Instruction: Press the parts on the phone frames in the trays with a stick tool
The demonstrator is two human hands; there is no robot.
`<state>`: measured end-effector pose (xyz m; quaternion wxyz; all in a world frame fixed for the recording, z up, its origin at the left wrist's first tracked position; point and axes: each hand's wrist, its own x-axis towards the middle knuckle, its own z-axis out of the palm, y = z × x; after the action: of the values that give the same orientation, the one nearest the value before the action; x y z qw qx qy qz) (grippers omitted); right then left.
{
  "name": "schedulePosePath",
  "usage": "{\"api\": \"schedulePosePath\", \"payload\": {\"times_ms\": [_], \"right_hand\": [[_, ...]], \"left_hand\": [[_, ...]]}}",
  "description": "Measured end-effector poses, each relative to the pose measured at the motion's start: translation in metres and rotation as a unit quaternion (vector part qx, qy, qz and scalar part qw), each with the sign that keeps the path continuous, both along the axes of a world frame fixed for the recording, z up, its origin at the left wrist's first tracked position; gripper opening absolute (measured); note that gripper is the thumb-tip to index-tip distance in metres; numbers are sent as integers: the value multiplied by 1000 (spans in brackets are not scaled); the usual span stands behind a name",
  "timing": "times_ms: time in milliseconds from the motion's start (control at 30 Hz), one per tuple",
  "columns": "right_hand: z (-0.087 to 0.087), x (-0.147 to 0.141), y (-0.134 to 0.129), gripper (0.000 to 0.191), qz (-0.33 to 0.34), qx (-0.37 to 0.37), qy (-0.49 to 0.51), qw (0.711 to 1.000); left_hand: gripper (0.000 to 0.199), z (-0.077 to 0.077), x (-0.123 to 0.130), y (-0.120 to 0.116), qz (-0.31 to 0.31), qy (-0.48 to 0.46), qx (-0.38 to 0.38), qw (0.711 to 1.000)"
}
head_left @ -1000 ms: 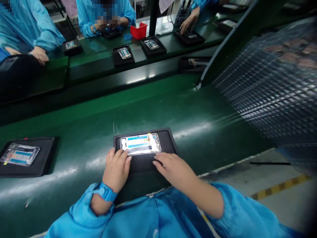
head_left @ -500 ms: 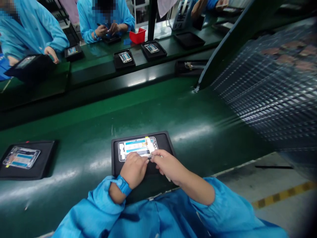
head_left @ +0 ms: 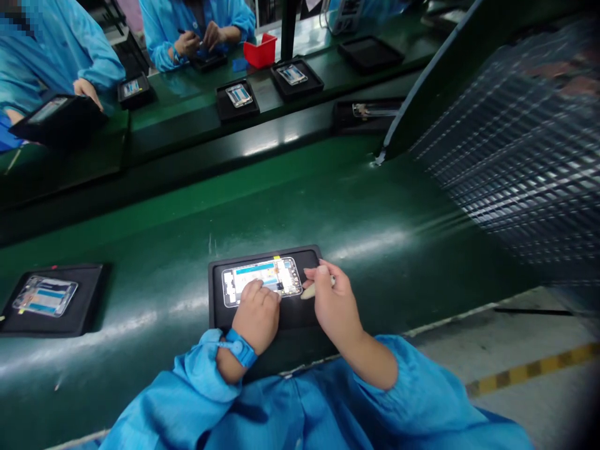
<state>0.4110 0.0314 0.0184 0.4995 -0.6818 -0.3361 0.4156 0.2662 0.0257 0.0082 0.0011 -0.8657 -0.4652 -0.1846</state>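
Observation:
An opened phone frame (head_left: 255, 270) with blue strips and a yellow tab lies in a black foam-like tray (head_left: 309, 257) in front of me. My left hand (head_left: 257, 312), with a blue wrist strap (head_left: 240, 348), rests on the frame's near edge, its curled fingers holding it and hiding part of that edge. Just beyond the frame's right end, my right hand (head_left: 334, 300) pinches a pale, pointed pry tool (head_left: 309, 291). The tool's tip points left, close to the frame's lower right corner; whether it touches is unclear.
To the left, another black tray (head_left: 89, 294) bears a similar phone frame (head_left: 45, 296). Across the green bench (head_left: 154, 250), co-workers in blue sit by more trays and a red bin (head_left: 260, 51). A slanted post (head_left: 422, 87) and stacked clear trays (head_left: 529, 150) stand at right.
My right hand has moved right, off the phone frame's near edge, and turned more upright, bringing the pale tool into view. My left hand stays on the frame.

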Motion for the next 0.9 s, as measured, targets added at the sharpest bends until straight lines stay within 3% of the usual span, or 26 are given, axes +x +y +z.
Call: {"api": "schedulePosePath", "payload": {"times_ms": [133,233,533,900], "right_hand": [[-13,-2,-8,24,25,139,-101,985],[-21,-3,-11,22,66,182,-105,975],[-20,-4,-12,21,96,137,-119,979],[-17,-4,-11,16,141,167,-159,963]], "left_hand": [[12,1,0,1,3,5,0,1000],[14,2,1,0,8,0,5,1000],[14,4,1,1,9,12,-13,1000],[12,2,2,-1,16,7,-36,999]]}}
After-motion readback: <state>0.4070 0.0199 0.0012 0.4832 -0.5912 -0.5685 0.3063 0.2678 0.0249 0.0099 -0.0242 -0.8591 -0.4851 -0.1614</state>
